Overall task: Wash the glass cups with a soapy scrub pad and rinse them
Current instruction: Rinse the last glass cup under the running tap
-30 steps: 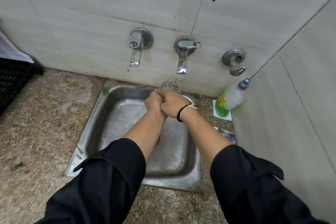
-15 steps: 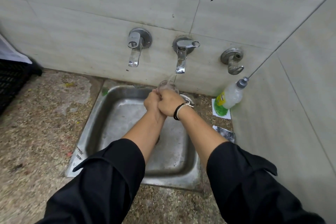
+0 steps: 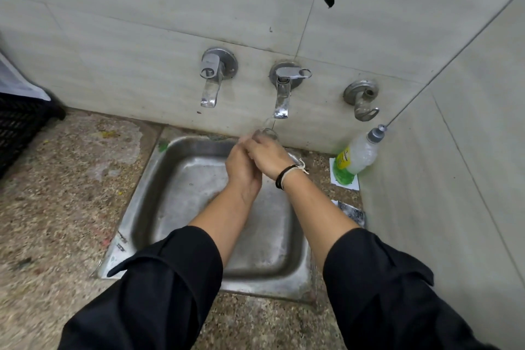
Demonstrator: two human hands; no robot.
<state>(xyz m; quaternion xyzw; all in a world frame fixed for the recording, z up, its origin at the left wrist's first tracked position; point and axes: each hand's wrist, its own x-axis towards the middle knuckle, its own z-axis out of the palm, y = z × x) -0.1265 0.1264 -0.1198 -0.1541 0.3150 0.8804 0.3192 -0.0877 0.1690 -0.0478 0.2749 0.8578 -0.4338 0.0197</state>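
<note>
A clear glass cup (image 3: pixel 266 133) is held over the back of the steel sink (image 3: pixel 176 207), right under the middle tap (image 3: pixel 281 94), and a thin stream of water runs into it. My left hand (image 3: pixel 241 167) and my right hand (image 3: pixel 267 158) are pressed together around the cup, hiding most of it; only its rim shows above my fingers. My right wrist carries a black band and a pale string. No scrub pad is visible.
A dish soap bottle (image 3: pixel 355 156) with green liquid leans in the right corner on a white card. A second tap (image 3: pixel 211 79) and a wall hook (image 3: pixel 362 99) flank the middle tap. A black crate (image 3: pixel 20 128) stands at the far left on the speckled stone counter.
My hands have stayed under the running tap with the cup; my left hand has slipped slightly lower against the right. The view shifted a little.
</note>
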